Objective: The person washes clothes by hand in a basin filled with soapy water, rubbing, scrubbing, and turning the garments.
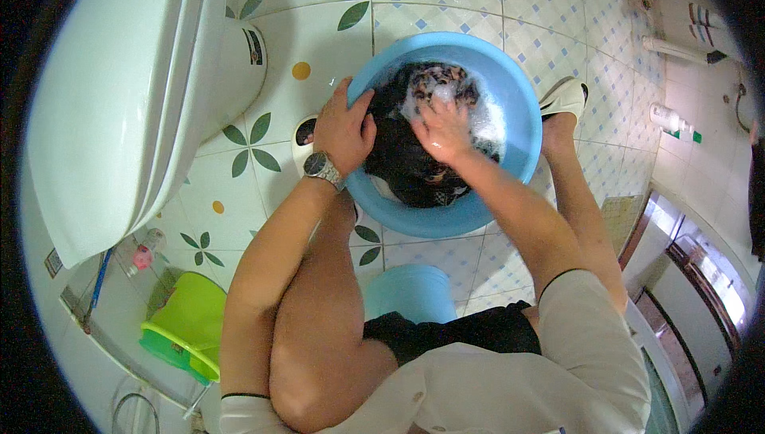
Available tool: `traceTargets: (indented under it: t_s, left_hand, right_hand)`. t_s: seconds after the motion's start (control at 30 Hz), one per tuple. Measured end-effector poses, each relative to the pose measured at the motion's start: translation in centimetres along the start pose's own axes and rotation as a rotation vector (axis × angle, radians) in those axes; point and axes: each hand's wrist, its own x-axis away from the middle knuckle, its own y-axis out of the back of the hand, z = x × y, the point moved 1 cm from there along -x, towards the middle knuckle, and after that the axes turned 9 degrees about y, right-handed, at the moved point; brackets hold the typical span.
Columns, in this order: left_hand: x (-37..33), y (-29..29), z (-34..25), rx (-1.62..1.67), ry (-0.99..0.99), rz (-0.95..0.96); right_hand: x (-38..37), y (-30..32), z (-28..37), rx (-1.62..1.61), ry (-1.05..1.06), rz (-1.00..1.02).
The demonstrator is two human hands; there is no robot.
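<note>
A round light-blue basin (522,147) stands on the tiled floor between my feet. Inside it lie wet dark clothes (398,143), and a patterned brown-and-black cloth (446,79) shows at the far side under white suds (488,111). My left hand (347,129), with a metal-band watch (320,167) at its wrist, grips the basin's left rim, thumb on the inner side. In the middle of the basin my right hand (445,129) presses on the soapy cloth, fingers spread and wet with foam. Their tips are partly covered by suds.
A white toilet (135,99) stands at the left. Near my left elbow are a green tub (191,318) and a pink-and-clear bottle (147,251). A pale-blue bucket (410,290) sits below the basin. At the right wall lies a white bottle (669,119) with a green cap.
</note>
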Motion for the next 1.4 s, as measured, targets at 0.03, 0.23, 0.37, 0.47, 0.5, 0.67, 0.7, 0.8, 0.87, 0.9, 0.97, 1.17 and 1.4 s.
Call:
traceTargets:
  t_s: [0.03, 0.23, 0.37, 0.47, 0.5, 0.67, 0.7, 0.8, 0.87, 0.9, 0.97, 1.17, 1.4]
  left_hand:
    - [-0.1, -0.6, -0.5, 0.012, -0.014, -0.010]
    - [0.1, -1.0, -0.4, 0.018, -0.020, 0.004]
    - [0.2, -0.4, -0.3, -0.018, 0.003, -0.004]
    - [0.4, -0.2, 0.2, -0.014, -0.004, -0.011]
    - [0.4, -0.4, 0.0, -0.010, -0.002, -0.009]
    - [0.3, -0.5, 0.2, 0.002, 0.035, 0.026]
    - [0.3, -0.8, 0.5, -0.032, 0.031, 0.041]
    - [0.0, -1.6, -0.9, -0.003, 0.002, 0.043]
    - [-0.1, -0.7, 0.4, -0.039, 0.008, -0.001]
    - [0.1, -0.7, 0.4, -0.048, -0.029, -0.016]
    - [0.4, -0.8, 0.5, -0.059, 0.004, 0.018]
    - [0.2, -1.0, 0.4, -0.011, 0.006, 0.058]
    - [0.3, -1.3, 0.9, -0.026, -0.020, -0.021]
  right_hand:
    - [-0.2, 0.3, -2.4, 0.208, 0.126, 0.054]
    - [-0.8, -1.0, -0.9, -0.033, -0.248, -0.331]
    - [0.6, -1.8, 3.0, -0.356, -0.226, -0.337]
    - [3.2, 0.1, 5.7, -0.395, -0.082, -0.152]
    - [3.2, -0.2, 5.3, -0.273, -0.017, -0.162]
    - [-1.6, 0.2, 2.4, 0.058, 0.047, -0.044]
    - [-2.1, 0.1, 2.2, 0.113, 0.025, -0.085]
    - [-3.3, 0.6, -0.5, 0.055, -0.050, 0.034]
    - [-5.0, 1.5, 0.5, 0.001, -0.060, 0.027]
    - [-5.4, 1.8, 0.8, -0.006, -0.103, 0.038]
    - [-5.9, 2.6, 1.3, -0.027, -0.178, 0.074]
    - [-6.1, 1.9, 0.3, 0.025, -0.137, 0.108]
    - [-4.9, 3.0, -0.9, -0.405, 0.012, 0.249]
